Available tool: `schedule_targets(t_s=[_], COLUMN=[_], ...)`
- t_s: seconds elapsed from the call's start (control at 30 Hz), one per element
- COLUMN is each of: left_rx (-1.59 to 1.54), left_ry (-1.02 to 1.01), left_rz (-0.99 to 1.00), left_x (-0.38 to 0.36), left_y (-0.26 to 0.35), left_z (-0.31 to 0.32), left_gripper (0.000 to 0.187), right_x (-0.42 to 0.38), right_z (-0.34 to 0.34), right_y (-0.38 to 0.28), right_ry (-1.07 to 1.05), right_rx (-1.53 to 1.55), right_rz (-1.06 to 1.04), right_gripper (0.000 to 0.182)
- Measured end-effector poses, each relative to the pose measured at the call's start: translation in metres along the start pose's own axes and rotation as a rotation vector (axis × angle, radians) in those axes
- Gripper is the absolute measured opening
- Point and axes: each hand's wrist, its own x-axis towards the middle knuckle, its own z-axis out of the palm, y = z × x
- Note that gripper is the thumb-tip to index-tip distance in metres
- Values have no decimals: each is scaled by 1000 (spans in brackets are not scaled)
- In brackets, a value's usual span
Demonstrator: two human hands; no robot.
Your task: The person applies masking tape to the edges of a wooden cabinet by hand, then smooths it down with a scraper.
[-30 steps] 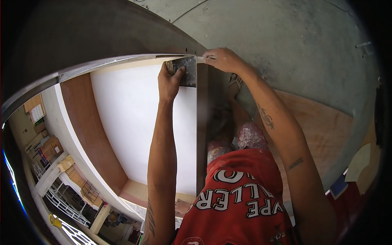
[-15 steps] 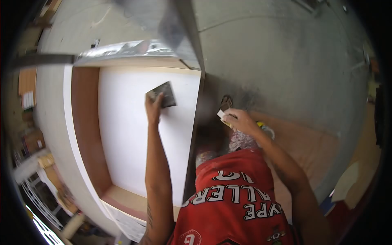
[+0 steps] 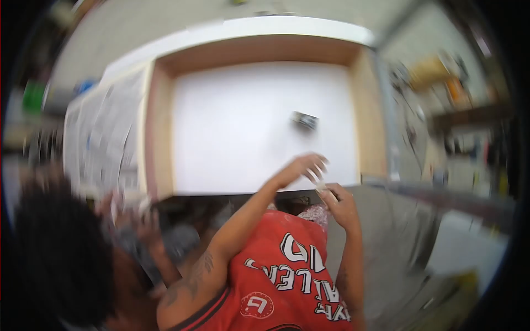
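Observation:
My left hand (image 3: 307,167) is over the near edge of a wooden box frame with a white panel (image 3: 232,127) inside. Its fingers are spread and bent, close to a small pale piece (image 3: 321,187). My right hand (image 3: 338,204) pinches that pale piece just beyond the box's near edge; the piece is blurred. Alone on the white panel, beyond my left hand, lies a dark, roughly rectangular pad (image 3: 305,120).
Another person (image 3: 66,248) is close on my left, with hands near the box's left corner. Newspaper-like sheets (image 3: 105,138) cover a surface left of the box. A metal bar (image 3: 441,201) runs to the right; blurred tools and a yellow object (image 3: 429,71) are beyond.
The view has turned, bringing the other person into sight. My left hand has let go of the dark pad, which now lies on the panel, and has come close to my right hand.

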Motion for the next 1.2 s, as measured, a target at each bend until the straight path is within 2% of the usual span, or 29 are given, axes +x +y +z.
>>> schedule_targets(t_s=[0.07, 0.13, 0.17, 0.2, 0.3, 0.37, 0.4, 0.47, 0.57, 0.7, 0.77, 0.8, 0.83, 0.87, 0.9, 0.93, 1.0, 1.07, 1.13, 1.2], left_rx=[196, 199, 171, 103, -39, 63, 48, 198, 224, 241, 310, 192, 165, 139, 200, 327, 298, 194, 223, 210], left_ry=[78, 344, 418, 449, 674, 919, 951, 1146, 1341, 1486, 1574, 1633, 1681, 1774, 1803, 1769, 1745, 1678, 1656, 1808], left_rz=[151, 225, 200, 216, 191, 190, 189, 126, 154, 250, 320, 301, 325, 260, 303, 331, 306, 382, 337, 578], left_x=[-34, -62, -68, -94, -116, -125, -133, -153, -178, -225, -252, -266, -283, -300, -319, -337, -350, -359, -368, -366], left_y=[-17, -26, -35, -36, -64, -74, -75, -75, -96, -107, -112, -111, -121, -125, -135, -146, -132, -140, -147, -147], left_z=[49, 72, 80, 53, 42, 31, 25, 9, -20, -48, -63, -73, -90, -108, -128, -148, -160, -169, -171, -166], left_gripper=[39, 36, 29, 29, 21, 18, 18, 17, 12, 10, 9, 8, 9, 10, 11, 13, 16, 17, 19, 21], right_x=[5, 1, 2, 14, 49, 74, 82, 93, 106, 111, 107, 108, 110, 108, 105, 105, 116, 120, 124, 121], right_z=[-10, -21, -25, 11, 41, 62, 75, 108, 166, 233, 261, 275, 288, 302, 314, 328, 357, 374, 381, 385], right_y=[19, -5, -9, -27, -2, -5, -7, -7, -6, -19, -14, -10, -17, -25, -32, -30, -12, -17, -21, -30], right_ry=[-163, -249, -307, -341, -544, -660, -725, -822, -950, -1126, -1140, -1138, -1180, -1195, -1223, -1245, -1287, -1264, -1280, -1293], right_rx=[-63, -5, -47, -109, -266, -317, -363, -410, -420, -512, -479, -410, -448, -473, -507, -536, -517, -520, -549, -485], right_rz=[-10, 105, 103, 129, -36, -18, 13, -35, -19, 79, 40, 1, -25, -18, -28, -34, -26, 100, 125, 250], right_gripper=[25, 24, 24, 24, 27, 27, 27, 29, 34, 40, 42, 44, 47, 47, 46, 46, 41, 34, 28, 25])
